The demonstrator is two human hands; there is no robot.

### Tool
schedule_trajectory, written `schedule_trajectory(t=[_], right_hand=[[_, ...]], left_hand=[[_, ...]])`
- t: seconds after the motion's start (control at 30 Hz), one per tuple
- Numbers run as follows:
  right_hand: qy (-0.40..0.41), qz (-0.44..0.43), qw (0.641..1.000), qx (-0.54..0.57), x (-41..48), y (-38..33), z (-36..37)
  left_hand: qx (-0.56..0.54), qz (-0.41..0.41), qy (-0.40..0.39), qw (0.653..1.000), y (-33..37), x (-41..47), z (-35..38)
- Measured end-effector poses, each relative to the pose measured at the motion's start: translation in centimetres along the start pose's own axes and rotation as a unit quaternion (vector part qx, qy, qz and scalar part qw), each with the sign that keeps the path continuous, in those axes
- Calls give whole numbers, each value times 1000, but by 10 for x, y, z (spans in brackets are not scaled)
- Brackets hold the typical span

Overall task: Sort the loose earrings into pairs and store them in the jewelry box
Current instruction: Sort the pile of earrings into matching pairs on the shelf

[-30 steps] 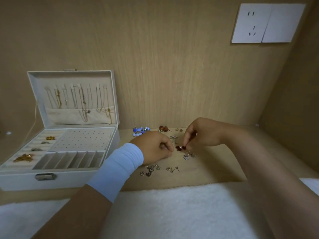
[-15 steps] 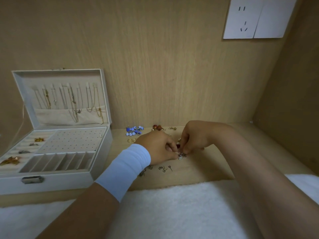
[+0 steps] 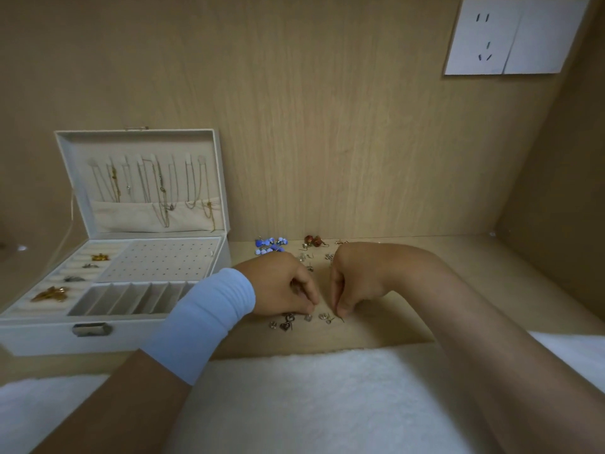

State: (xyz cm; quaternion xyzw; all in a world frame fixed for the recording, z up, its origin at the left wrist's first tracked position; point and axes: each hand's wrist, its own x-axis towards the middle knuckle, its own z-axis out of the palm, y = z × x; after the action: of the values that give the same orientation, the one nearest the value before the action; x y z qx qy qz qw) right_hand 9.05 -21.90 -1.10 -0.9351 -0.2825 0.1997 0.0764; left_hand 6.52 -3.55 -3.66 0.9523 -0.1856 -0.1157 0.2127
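Curling down, left hand (image 3: pixel 281 286) and right hand (image 3: pixel 357 276) border silver earrings (image 3: pixel 307 318).

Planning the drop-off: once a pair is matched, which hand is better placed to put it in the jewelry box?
Probably left. The open jewelry box stands on the left, next to the left hand; the right hand, beyond it, would have to reach across.

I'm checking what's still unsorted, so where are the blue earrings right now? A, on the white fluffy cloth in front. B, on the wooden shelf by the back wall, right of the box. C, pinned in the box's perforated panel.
B: the blue earrings lie loose on the wooden shelf close to the back wall, just right of the open jewelry box.
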Motion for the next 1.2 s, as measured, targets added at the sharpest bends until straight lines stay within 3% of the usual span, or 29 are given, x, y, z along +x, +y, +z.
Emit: schedule_trajectory(t=[0.3, 0.5, 0.67, 0.9, 1.1, 1.2], right_hand=[[0, 23, 999, -27, 4, 3, 1], [94, 39, 994, -32, 5, 10, -4], [122, 27, 992, -23, 10, 10, 2], [104, -5, 994, 11, 12, 3, 9], [118, -19, 993, 7, 7, 2, 1], [56, -25, 998, 18, -1, -3, -6]], left_hand=[[-29, 55, -8, 998, 10, 2, 8], [-13, 97, -6, 995, 14, 9, 19], [-35, 104, -10, 994, 12, 10, 21], [-136, 99, 110, 980, -1, 4, -6], [-79, 39, -10, 996, -1, 4, 5], [-53, 42, -26, 997, 2, 6, 10]])
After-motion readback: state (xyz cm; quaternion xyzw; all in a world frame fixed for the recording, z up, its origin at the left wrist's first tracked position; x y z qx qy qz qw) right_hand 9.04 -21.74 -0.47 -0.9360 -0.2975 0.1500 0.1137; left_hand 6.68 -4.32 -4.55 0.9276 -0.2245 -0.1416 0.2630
